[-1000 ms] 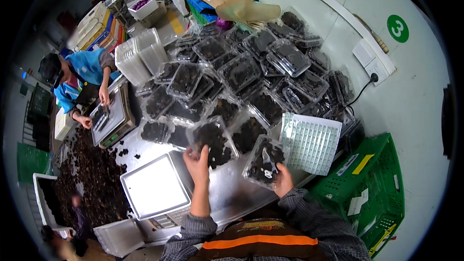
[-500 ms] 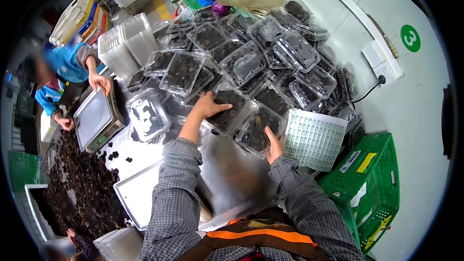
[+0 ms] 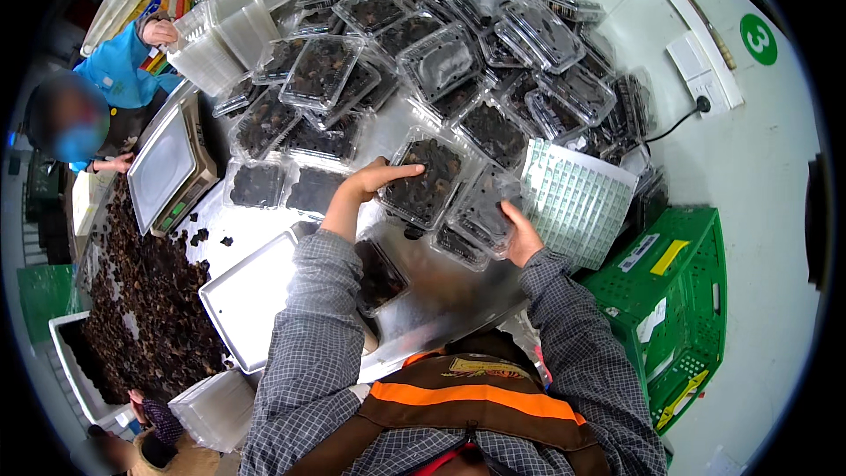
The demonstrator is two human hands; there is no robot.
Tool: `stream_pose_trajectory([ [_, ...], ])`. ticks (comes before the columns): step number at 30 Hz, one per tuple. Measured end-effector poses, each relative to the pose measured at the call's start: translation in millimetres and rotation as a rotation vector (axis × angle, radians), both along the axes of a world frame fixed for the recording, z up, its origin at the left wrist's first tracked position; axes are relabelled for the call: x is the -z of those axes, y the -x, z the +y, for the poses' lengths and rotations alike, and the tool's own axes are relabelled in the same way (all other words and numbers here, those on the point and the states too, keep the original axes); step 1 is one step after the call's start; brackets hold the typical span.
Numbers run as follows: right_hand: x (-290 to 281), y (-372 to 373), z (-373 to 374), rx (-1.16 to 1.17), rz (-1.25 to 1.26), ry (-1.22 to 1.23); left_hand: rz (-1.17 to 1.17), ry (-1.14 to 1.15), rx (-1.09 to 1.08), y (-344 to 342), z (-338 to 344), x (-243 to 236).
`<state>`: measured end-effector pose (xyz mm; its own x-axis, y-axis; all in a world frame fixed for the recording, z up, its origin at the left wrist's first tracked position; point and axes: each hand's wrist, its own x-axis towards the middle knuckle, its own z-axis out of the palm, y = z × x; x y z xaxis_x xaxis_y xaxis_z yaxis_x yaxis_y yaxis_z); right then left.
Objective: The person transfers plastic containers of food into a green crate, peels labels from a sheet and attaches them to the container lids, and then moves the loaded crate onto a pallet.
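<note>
My left hand (image 3: 370, 181) grips the left edge of a clear plastic clamshell box (image 3: 429, 178) filled with dark wood-ear-like pieces, its thumb lying over the lid. In my right hand (image 3: 523, 234) is the right edge of a second clamshell box (image 3: 485, 203), tilted against the first. Below it shows part of another box (image 3: 460, 247). A filled box (image 3: 381, 275) lies beside my left forearm. Beyond my hands rises a big heap of filled clamshell boxes (image 3: 441, 62). A sheet of small printed labels (image 3: 577, 198) lies right beside my right hand.
A weighing scale (image 3: 167, 167), a white tray (image 3: 247, 300) and loose dark pieces (image 3: 159, 300) are at left. A co-worker's hand (image 3: 159, 33) touches stacked empty boxes (image 3: 225, 35). Green crates (image 3: 661, 300) stand at right; a cable (image 3: 674, 132) runs from the wall.
The boxes in my hands have shifted and tilted, away from the heap. A filled box now shows beside my left forearm. The co-worker's hand went from the scale to the stacked empty boxes.
</note>
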<state>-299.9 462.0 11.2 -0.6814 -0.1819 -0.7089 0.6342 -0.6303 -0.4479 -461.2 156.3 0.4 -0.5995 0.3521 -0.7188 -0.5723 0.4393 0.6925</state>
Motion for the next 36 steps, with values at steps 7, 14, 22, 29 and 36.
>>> stream_pose_trajectory([
  [7,33.3,-33.7,-4.5,0.009,0.048,0.015,-0.103,-0.196,-0.043,-34.7,-4.8,13.5],
  [14,14.8,-41.2,-11.0,0.241,0.04,0.212,-0.422,-0.608,-0.231,-50.5,-6.9,-2.3],
  [22,-137.8,-78.4,43.2,0.373,0.437,0.318,-0.035,-0.656,-0.54,-67.3,42.6,-98.0],
  [29,-260.4,-231.3,212.6,0.727,0.635,-0.166,0.009,-0.909,0.229,-136.2,292.2,-243.4],
  [36,-200.8,-372.4,397.6,0.881,0.447,-0.261,-0.077,-0.798,0.499,-234.3,543.6,-234.3],
])
